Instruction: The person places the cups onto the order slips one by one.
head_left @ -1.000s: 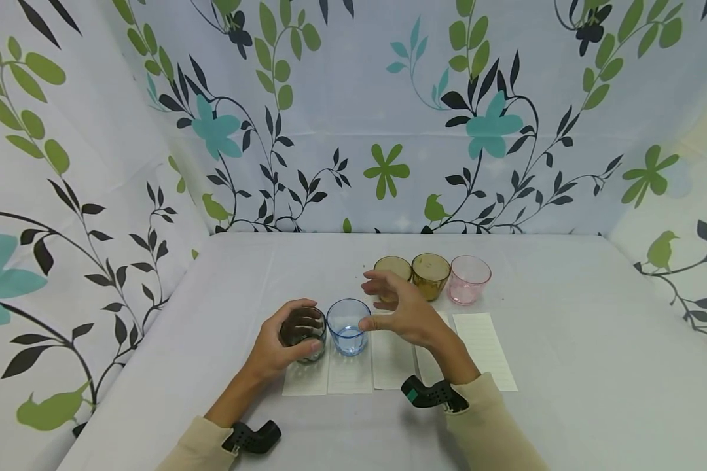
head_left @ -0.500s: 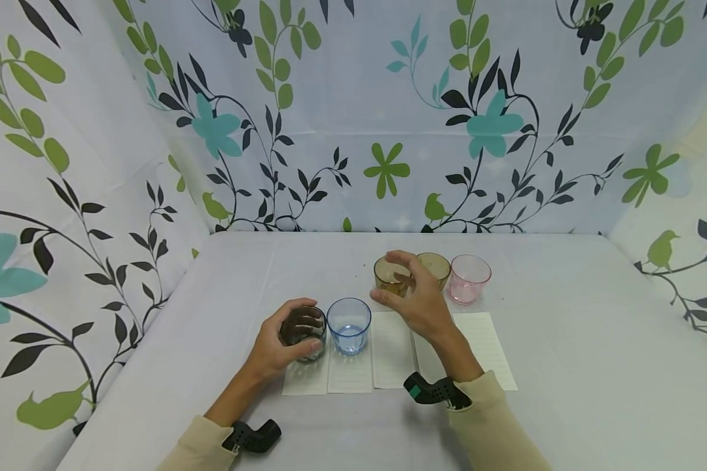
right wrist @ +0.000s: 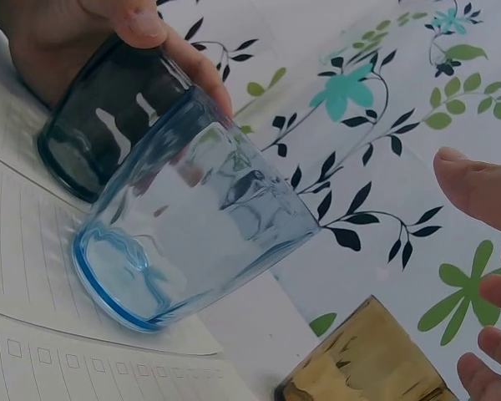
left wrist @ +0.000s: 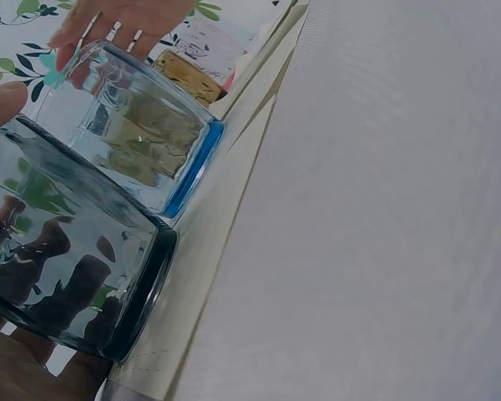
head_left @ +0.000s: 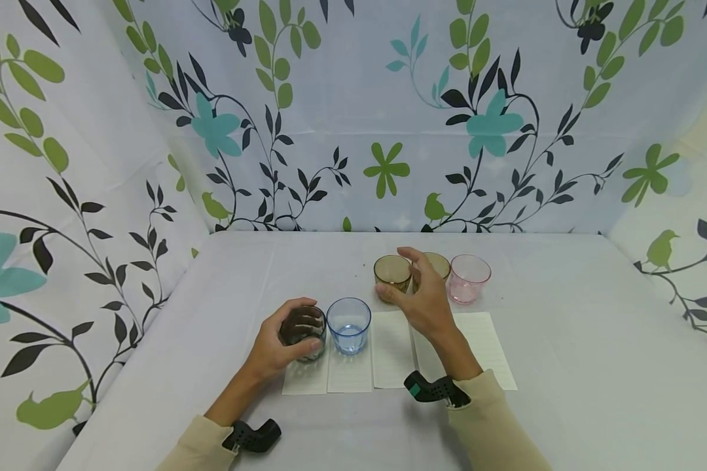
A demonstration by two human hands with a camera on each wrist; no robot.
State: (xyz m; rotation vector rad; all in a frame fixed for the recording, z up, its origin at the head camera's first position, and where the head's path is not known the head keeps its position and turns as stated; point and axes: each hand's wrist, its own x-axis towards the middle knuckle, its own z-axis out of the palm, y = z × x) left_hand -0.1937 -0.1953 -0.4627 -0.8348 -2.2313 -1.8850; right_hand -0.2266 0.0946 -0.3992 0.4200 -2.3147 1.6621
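Note:
My left hand [head_left: 277, 343] holds a dark grey glass tumbler [head_left: 303, 320], thumb in front and fingers wrapped behind it. The tumbler stands on the leftmost paper sheet. Right beside it, a blue-rimmed clear tumbler [head_left: 349, 327] rests on the neighbouring sheet. My right hand [head_left: 427, 301] reaches toward an amber tumbler [head_left: 391, 269] at the back, thumb and fingers spread. In the right wrist view, its fingers [right wrist: 488, 288] show apart from the amber tumbler. This hand partly hides a second amber tumbler [head_left: 438, 263].
A pink tumbler [head_left: 469, 281] stands at the right end of the back row. Several pale paper sheets [head_left: 393, 356] lie side by side on the white-covered table [head_left: 565, 366]. A leaf-patterned cloth [head_left: 353, 98] hangs behind and at both sides.
My right hand has moved from beside the blue tumbler back and to the right, to the amber tumblers. My left hand has stayed on the dark grey tumbler.

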